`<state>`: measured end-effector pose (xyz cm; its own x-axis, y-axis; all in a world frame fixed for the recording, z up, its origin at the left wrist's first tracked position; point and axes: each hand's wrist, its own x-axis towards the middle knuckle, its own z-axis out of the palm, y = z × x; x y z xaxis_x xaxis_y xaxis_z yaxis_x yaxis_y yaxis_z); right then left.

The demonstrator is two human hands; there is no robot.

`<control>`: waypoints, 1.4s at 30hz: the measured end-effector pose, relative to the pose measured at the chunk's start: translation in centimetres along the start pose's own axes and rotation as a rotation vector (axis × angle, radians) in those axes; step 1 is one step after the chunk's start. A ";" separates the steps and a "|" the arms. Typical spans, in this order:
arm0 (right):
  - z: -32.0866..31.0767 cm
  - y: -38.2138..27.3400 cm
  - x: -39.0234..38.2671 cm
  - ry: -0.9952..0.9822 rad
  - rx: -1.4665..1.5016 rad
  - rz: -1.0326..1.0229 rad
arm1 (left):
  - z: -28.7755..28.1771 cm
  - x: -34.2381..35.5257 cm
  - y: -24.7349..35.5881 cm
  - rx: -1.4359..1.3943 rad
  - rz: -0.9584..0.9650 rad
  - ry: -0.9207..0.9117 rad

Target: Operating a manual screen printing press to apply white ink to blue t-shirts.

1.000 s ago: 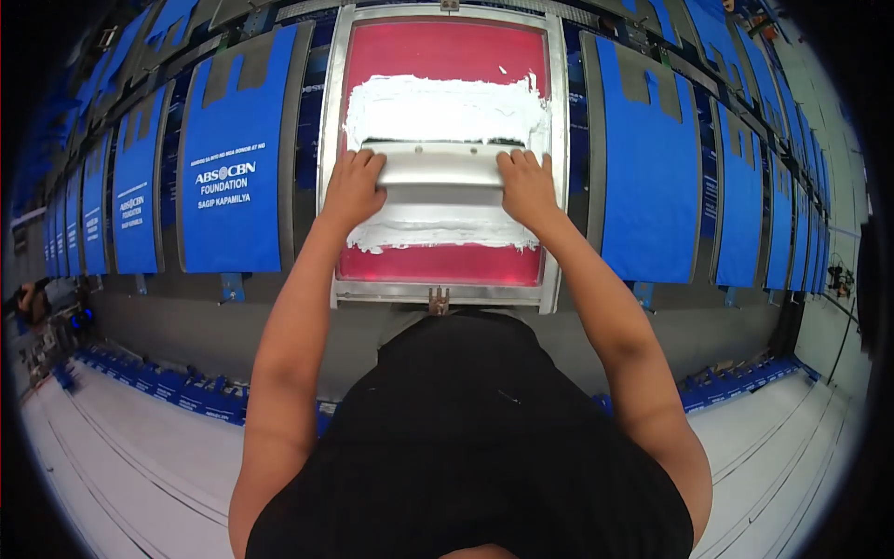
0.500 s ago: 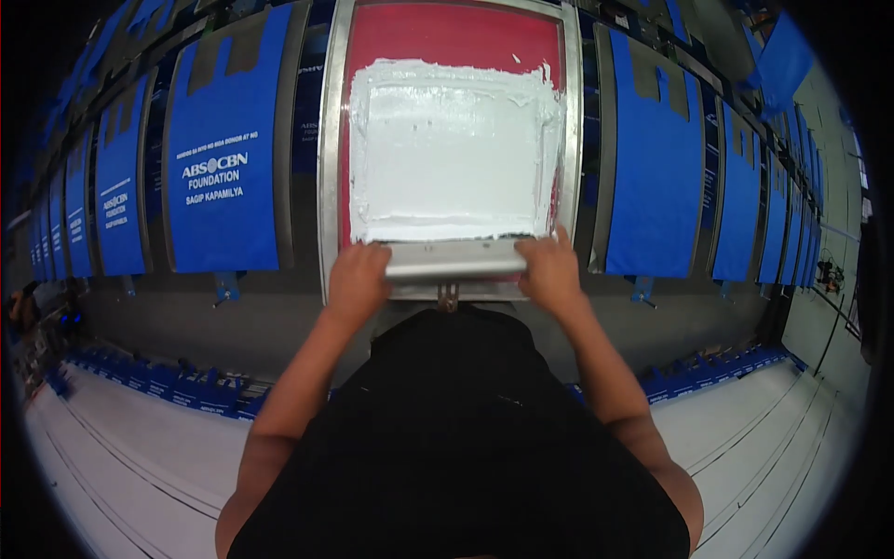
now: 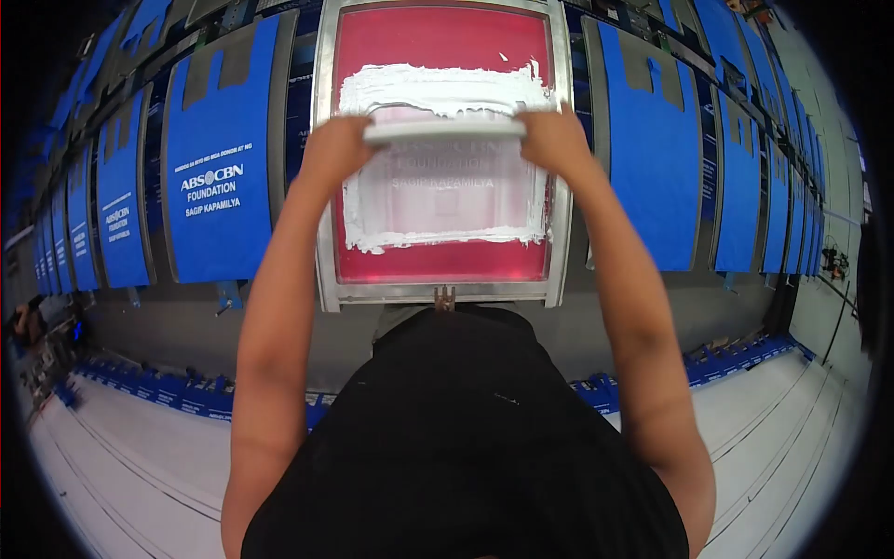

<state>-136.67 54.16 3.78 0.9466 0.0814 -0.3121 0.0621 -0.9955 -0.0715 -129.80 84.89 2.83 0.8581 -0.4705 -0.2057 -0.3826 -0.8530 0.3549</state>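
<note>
My left hand (image 3: 337, 149) and my right hand (image 3: 556, 143) grip the two ends of a long squeegee (image 3: 445, 133), blurred by motion. It lies across the upper part of a screen-printing frame (image 3: 559, 224) with a metal border and red mesh (image 3: 438, 264). Thick white ink (image 3: 438, 79) is heaped just beyond the squeegee and along the sides. On the near side of the squeegee the mesh is thinly coated, and pale lettering shows through it. What lies beneath the screen is mostly hidden.
Blue bags (image 3: 219, 158) with white print lie flat on grey boards in a row to the left. More blue bags (image 3: 649, 149), unprinted on the visible face, lie to the right. Further blue pieces (image 3: 168, 391) line the side behind me, above a pale floor (image 3: 140, 466).
Both hands have pushed the squeegee from the near end of the screen toward the far end. The white ink over the middle has been swept away, uncovering the lettering.
</note>
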 end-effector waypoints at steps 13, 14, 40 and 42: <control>-1.8 1.1 1.7 0.118 -0.031 -0.011 | -1.9 3.1 0.5 0.017 0.085 0.156; -2.6 2.4 1.6 0.153 0.037 -0.028 | -3.6 3.8 2.0 0.038 0.053 0.042; 2.5 -4.9 -13.7 -0.006 0.178 -0.025 | 3.4 -15.0 1.6 -0.113 0.212 0.144; 4.7 -5.1 -14.1 0.064 0.235 0.002 | 4.9 -14.2 1.1 -0.118 0.231 0.151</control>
<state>-151.84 58.28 4.07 0.9653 0.0688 -0.2519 -0.0081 -0.9564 -0.2921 -144.08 89.55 1.70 0.7976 -0.6026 0.0278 -0.5388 -0.6909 0.4821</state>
